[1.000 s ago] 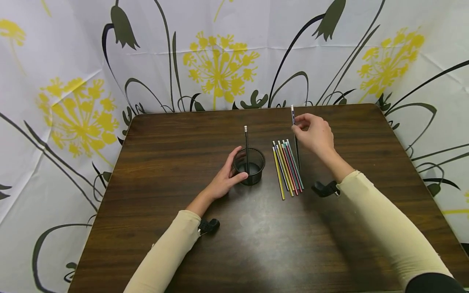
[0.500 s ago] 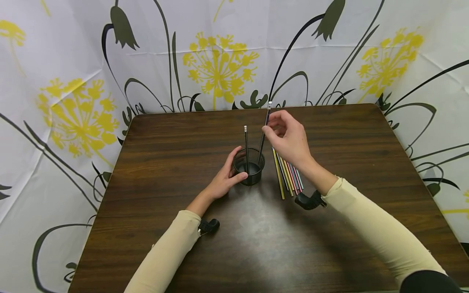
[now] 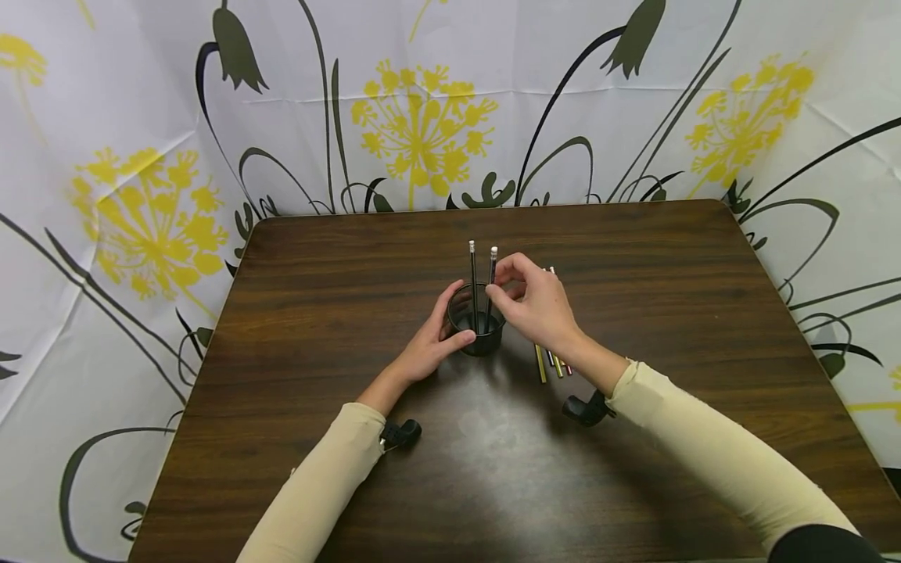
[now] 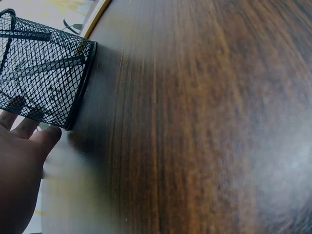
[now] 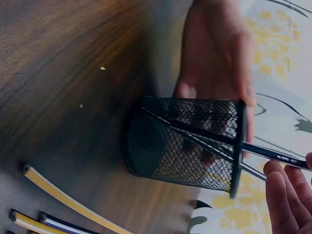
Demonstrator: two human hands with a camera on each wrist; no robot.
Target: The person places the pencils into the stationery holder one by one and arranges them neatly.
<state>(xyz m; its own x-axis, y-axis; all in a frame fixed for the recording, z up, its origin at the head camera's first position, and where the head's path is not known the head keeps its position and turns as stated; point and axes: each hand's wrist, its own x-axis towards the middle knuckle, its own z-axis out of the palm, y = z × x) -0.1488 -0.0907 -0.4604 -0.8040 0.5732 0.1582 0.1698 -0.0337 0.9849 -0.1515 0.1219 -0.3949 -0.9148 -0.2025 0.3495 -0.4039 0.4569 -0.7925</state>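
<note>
In my head view the right hand [image 3: 538, 309] hides much of the loose pencils [image 3: 540, 365], while my right wrist view bares their ends. The black mesh cup [image 3: 483, 345] stands on the table [image 3: 352, 274], two dark pencils [image 3: 474, 274] in it; the right hand pinches one, the left hand [image 3: 428, 348] grips the cup.

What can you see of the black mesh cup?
The round black metal-looking mesh cup stands upright on the dark brown wood-grain table, open at the top, with a thicker black rim. The person's left hand holds its side. Two slim dark pencils with white eraser ends are inside; the right hand pinches one.
</note>
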